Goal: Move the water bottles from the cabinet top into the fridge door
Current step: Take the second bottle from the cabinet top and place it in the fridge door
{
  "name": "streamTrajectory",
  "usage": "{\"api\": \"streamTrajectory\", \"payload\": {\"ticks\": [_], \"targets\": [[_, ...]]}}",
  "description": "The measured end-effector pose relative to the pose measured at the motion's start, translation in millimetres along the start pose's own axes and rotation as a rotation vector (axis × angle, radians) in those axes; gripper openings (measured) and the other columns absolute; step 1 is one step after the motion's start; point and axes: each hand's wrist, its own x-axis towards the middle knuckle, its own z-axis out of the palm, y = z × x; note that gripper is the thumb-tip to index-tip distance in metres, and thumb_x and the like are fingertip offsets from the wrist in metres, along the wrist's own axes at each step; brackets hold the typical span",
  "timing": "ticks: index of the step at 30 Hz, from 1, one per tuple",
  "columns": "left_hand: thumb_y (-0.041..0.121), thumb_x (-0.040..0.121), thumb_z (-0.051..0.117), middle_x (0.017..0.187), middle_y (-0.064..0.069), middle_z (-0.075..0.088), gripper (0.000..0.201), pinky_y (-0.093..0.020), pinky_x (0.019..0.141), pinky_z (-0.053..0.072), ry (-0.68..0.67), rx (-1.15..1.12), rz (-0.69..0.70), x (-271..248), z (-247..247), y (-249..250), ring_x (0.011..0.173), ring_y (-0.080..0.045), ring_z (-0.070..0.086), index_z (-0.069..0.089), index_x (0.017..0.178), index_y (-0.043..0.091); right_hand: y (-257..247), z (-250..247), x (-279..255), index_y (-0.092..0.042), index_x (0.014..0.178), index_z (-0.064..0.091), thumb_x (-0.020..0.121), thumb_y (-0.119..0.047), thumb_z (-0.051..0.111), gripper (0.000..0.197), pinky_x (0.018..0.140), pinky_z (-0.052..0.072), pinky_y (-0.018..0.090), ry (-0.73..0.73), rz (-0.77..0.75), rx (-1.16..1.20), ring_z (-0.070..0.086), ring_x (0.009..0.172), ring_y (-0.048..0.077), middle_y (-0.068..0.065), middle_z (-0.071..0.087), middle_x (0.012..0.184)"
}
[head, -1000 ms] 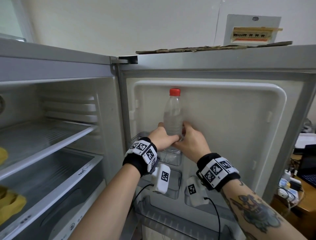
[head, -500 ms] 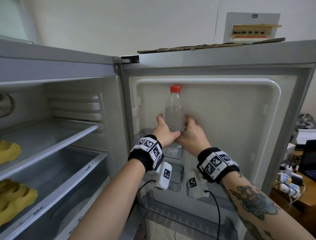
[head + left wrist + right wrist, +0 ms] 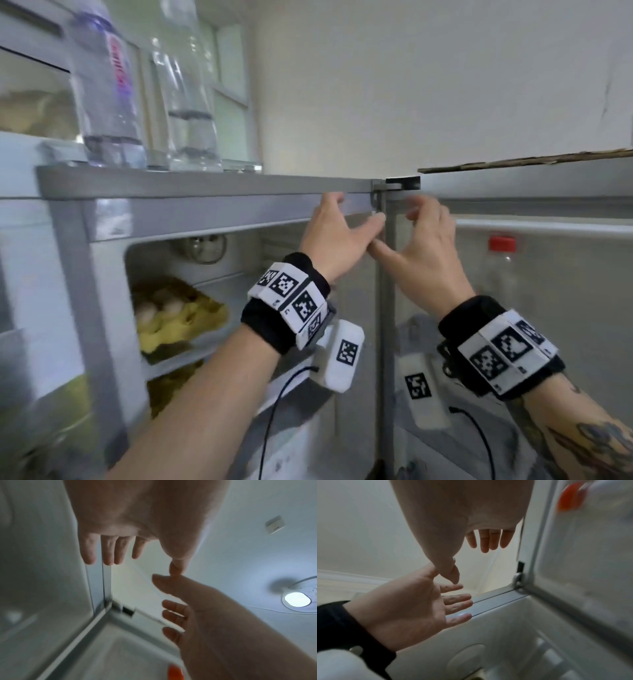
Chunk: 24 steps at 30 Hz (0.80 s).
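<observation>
Both hands empty, left hand [image 3: 337, 236] and right hand [image 3: 423, 246] fingers spread, thumbs touching by grey fridge top [image 3: 205, 186]; head view alone shows two clear plastic bottles [image 3: 186, 102] standing there; red-capped clear bottle [image 3: 501, 270] in door.

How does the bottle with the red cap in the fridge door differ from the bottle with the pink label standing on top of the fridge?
The red-capped bottle stands in the open fridge door; the pink-labelled bottle stands on the fridge top. The red-capped bottle shows no label; the other has pink lettering. The first shows its cap; the other's cap is out of frame. Both are clear, upright, and untouched by either hand.
</observation>
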Motion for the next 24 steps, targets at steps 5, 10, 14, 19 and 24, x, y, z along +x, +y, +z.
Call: {"api": "streamTrajectory", "payload": {"ticks": [5, 10, 14, 19, 24], "targets": [[0.045, 0.082, 0.057, 0.142, -0.001, 0.043, 0.068, -0.026, 0.1, 0.039, 0.232, 0.107, 0.004, 6.2, -98.7, 7.5, 0.124, -0.014, 0.046, 0.032, 0.139, 0.02, -82.4, 44.6, 40.3, -0.012, 0.141, 0.033, 0.082, -0.038, 0.071, 0.075, 0.106, 0.04, 0.041, -0.114, -0.098, 0.196, 0.041, 0.125, 0.025, 0.01, 0.044, 0.133], [0.041, 0.082, 0.057, 0.137, 0.001, 0.048, 0.064, -0.027, 0.099, 0.042, 0.349, 0.228, 0.023, -4.9, -160.9, 23.4, 0.121, -0.013, 0.049, 0.034, 0.138, 0.02, -148.1, 69.1, 83.6, -0.011, 0.141, 0.033, 0.085, -0.033, 0.067, 0.07, 0.101, 0.044, 0.042, -0.232, -0.108, 0.395, 0.046, 0.123, 0.028, 0.011, 0.045, 0.135], [0.041, 0.081, 0.058, 0.128, 0.003, 0.053, 0.062, -0.029, 0.093, 0.047, 0.466, 0.285, -0.009, -9.5, -200.2, 30.5, 0.11, -0.013, 0.054, 0.039, 0.136, 0.021, -188.2, 86.1, 114.3, -0.007, 0.142, 0.03, 0.084, -0.039, 0.07, 0.078, 0.072, 0.046, 0.027, -0.362, -0.098, 0.464, 0.055, 0.101, 0.022, 0.006, 0.049, 0.119], [0.039, 0.084, 0.054, 0.118, 0.006, 0.051, 0.06, -0.012, 0.06, 0.038, 0.43, 0.326, -0.064, -5.9, -213.7, 36.1, 0.089, -0.006, 0.052, 0.036, 0.139, 0.02, -207.1, 109.5, 142.8, 0.004, 0.149, 0.012, 0.088, -0.044, 0.064, 0.093, 0.063, 0.041, 0.028, -0.488, -0.054, 0.315, 0.053, 0.104, 0.024, 0.014, 0.051, 0.132], [0.04, 0.084, 0.055, 0.132, 0.001, 0.051, 0.062, -0.024, 0.082, 0.04, 0.41, 0.329, -0.1, -0.2, -208.5, 30.8, 0.109, -0.013, 0.052, 0.036, 0.138, 0.019, -212.3, 123.6, 154.0, 0.001, 0.117, 0.053, 0.09, -0.031, 0.063, 0.043, 0.057, 0.043, 0.025, -0.594, -0.017, 0.252, 0.052, 0.076, 0.019, 0.011, 0.053, 0.101]]}}
